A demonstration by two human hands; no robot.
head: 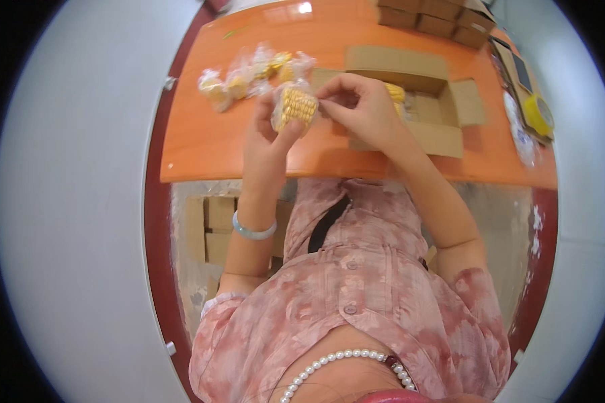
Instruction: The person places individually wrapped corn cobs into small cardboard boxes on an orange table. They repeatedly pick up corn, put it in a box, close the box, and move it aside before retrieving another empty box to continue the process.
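Observation:
My left hand (272, 128) is closed around a piece of corn on the cob (298, 107) in clear plastic, its yellow kernels facing up. Close beside its right edge, my right hand (365, 108) has thumb and forefinger pinched together; whether they grip a bit of the film is too small to tell. Behind my right hand stands an open cardboard box (436, 141) with its flaps folded out. More yellow corn (396, 93) lies inside the box at its left, partly hidden by my right hand.
Several plastic-wrapped corn pieces (238, 85) lie at the table's left. Small cardboard boxes (428, 20) are stacked at the far right. A yellow tape roll (538, 115), a dark flat phone-like object (522, 73) and plastic bags (522, 138) line the orange table's (206, 151) right edge.

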